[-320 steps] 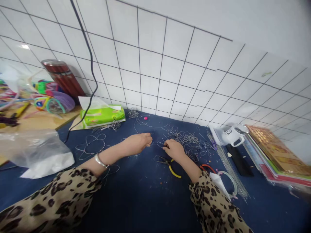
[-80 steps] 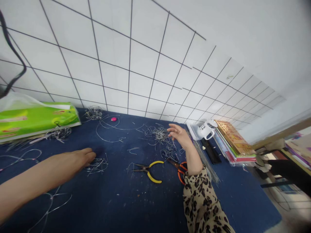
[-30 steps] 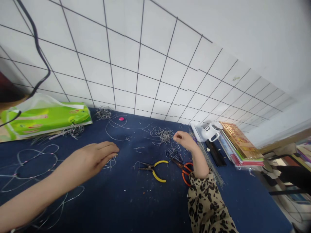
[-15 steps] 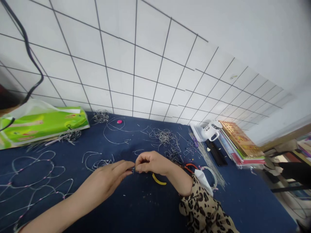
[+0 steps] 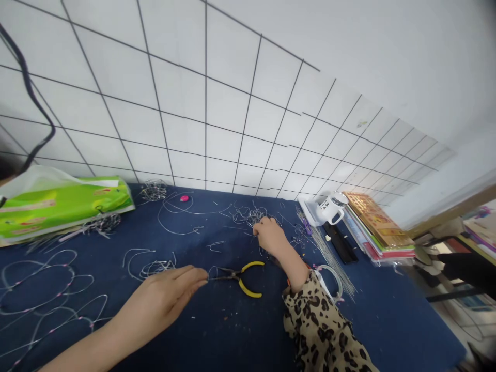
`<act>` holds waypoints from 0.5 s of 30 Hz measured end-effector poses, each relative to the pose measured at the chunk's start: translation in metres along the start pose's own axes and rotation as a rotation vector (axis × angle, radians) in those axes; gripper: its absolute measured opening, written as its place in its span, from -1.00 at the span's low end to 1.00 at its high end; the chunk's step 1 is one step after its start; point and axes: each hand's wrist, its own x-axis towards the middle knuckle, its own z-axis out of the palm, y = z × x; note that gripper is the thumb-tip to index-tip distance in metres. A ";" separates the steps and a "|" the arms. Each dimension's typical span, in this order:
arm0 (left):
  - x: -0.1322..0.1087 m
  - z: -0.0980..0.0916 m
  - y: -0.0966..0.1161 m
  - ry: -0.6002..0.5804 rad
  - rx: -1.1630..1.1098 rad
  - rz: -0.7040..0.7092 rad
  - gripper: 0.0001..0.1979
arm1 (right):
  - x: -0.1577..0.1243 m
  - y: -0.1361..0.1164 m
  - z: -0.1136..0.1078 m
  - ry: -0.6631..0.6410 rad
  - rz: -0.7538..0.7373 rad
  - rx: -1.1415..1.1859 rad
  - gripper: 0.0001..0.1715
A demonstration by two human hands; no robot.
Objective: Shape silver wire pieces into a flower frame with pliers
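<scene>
My left hand [image 5: 170, 294] is closed, its fingertips pressed together on a thin piece of wire [image 5: 211, 268] that curves up beside them. Just right of it, long-nose pliers [image 5: 234, 275] with yellow handles lie on the dark blue cloth, handles spread. My right hand [image 5: 271, 236] is at the near right edge of a tangled pile of bent wire pieces [image 5: 248, 216], fingers curled down. What those fingers grip, if anything, is hidden. Left of the pliers, a small coil of wire [image 5: 157, 267] sits behind my left hand.
Large beaded wire loops [image 5: 42, 294] spread at the left. Behind them lies a green plastic pack [image 5: 65, 204]. A pink object [image 5: 184, 198] is near the tiled wall. On the right are straight wires [image 5: 329, 258], a white mug [image 5: 331, 208], a black case [image 5: 341, 243] and stacked books [image 5: 377, 222].
My right hand has left my left hand's fingertips and moved back and right to the wire pile, uncovering the pliers. My left hand stays nearly in place. The view has shifted slightly.
</scene>
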 end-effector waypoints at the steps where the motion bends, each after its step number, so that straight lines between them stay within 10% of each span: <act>1: 0.000 0.000 -0.001 0.001 0.008 0.005 -0.78 | 0.000 0.006 -0.004 -0.001 0.000 0.023 -0.80; 15: 0.003 -0.006 0.005 0.122 -0.021 0.055 -0.75 | 0.007 0.071 -0.045 0.267 0.129 0.678 -0.67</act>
